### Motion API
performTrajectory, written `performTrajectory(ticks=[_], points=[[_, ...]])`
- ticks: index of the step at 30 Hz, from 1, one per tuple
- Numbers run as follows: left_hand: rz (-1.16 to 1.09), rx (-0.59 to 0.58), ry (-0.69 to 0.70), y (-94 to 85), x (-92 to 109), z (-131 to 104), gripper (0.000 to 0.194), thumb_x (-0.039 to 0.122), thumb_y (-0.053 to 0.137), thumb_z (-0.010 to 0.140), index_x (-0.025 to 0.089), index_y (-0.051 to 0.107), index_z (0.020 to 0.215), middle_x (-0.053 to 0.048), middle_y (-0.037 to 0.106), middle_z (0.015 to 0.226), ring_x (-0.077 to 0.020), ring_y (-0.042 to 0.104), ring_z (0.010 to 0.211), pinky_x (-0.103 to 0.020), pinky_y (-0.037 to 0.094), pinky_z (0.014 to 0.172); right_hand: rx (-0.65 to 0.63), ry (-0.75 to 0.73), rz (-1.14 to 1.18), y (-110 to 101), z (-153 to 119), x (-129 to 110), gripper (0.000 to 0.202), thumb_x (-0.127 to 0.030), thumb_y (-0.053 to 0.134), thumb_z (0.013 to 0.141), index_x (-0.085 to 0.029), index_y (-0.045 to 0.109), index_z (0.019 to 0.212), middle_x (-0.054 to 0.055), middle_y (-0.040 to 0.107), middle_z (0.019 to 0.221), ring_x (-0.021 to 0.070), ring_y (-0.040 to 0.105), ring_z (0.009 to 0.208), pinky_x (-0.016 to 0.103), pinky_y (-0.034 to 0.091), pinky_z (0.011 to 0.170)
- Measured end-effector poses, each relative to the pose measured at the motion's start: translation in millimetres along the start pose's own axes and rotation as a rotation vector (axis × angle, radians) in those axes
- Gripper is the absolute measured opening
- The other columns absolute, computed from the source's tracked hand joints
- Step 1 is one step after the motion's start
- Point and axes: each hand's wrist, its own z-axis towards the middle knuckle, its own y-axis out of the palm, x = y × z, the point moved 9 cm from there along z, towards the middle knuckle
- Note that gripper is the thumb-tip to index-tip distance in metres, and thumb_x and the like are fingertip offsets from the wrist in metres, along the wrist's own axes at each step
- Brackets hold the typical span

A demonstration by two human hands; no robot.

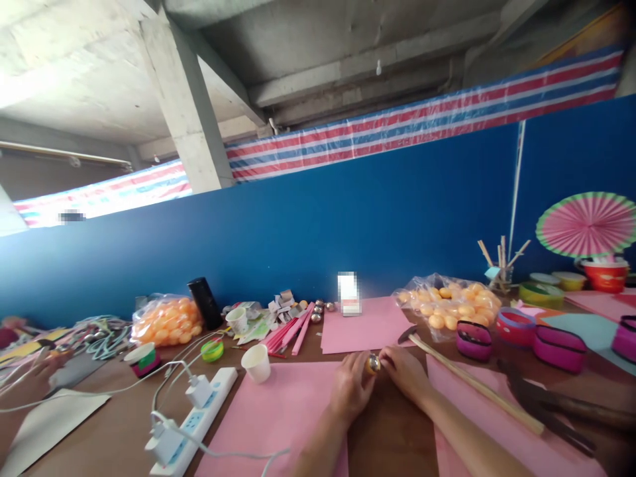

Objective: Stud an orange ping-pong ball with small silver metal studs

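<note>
My left hand (352, 385) is closed round a small shiny gold-and-silver ball (373, 363), gripped between thumb and fingers above the brown table. Just to its right, my right hand (405, 372) has its fingers curled together, with the fingertips close to the ball. Whether they pinch anything is too small to tell. Under my left forearm lies a sheet of pink paper (278, 411). Another pink sheet (368, 324) lies beyond both hands. Several shiny metal balls (317, 318) rest near that sheet's left edge. A wooden-handled hammer (477, 384) lies right of my right hand.
At left are a white power strip (199, 424) with plugged chargers, a paper cup (256, 363) and a bag of orange balls (166, 321). A second bag of orange balls (447, 303), magenta pouches (559, 348) and a dark hammer (541, 404) are at right. Another person's hand (44, 371) shows far left.
</note>
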Motion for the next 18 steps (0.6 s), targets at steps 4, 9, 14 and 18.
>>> performTrajectory(ticks=[4, 9, 14, 18], points=[[0.08, -0.075, 0.104, 1.1, 16, 2, 0.041, 0.022, 0.046, 0.078, 0.019, 0.041, 0.119, -0.008, 0.057, 0.106, -0.0198, 0.053, 0.095, -0.035, 0.046, 0.081, -0.009, 0.047, -0.013, 0, 0, 2, 0.016, -0.022, 0.037, 0.079, -0.02, 0.052, 0.074, 0.002, 0.058, 0.075, 0.0158, 0.053, 0.072, 0.025, 0.037, 0.064], [0.165, -0.108, 0.181, -4.4, 34, 5, 0.04, 0.025, 0.045, 0.08, 0.021, 0.043, 0.119, -0.008, 0.057, 0.106, -0.0194, 0.053, 0.091, -0.033, 0.047, 0.076, 0.014, 0.017, -0.054, -1, 0, -1, 0.015, -0.018, 0.036, 0.077, -0.019, 0.052, 0.075, 0.003, 0.058, 0.075, 0.0159, 0.053, 0.072, 0.025, 0.036, 0.065], [0.201, -0.048, 0.221, -13.4, 43, 4, 0.04, 0.026, 0.047, 0.08, 0.028, 0.044, 0.12, -0.006, 0.057, 0.105, -0.0183, 0.053, 0.087, -0.033, 0.046, 0.074, 0.059, -0.038, -0.111, -2, -3, -3, 0.013, -0.017, 0.039, 0.077, -0.019, 0.051, 0.073, 0.003, 0.057, 0.073, 0.0161, 0.051, 0.069, 0.025, 0.035, 0.061], [0.089, 0.007, 0.099, -19.3, 32, 5, 0.04, 0.025, 0.051, 0.077, 0.029, 0.048, 0.117, -0.005, 0.059, 0.091, -0.0169, 0.054, 0.081, -0.032, 0.046, 0.073, 0.096, -0.076, -0.164, -2, -3, -3, 0.012, -0.016, 0.041, 0.076, -0.018, 0.052, 0.071, 0.004, 0.056, 0.073, 0.0165, 0.05, 0.07, 0.025, 0.035, 0.064]])
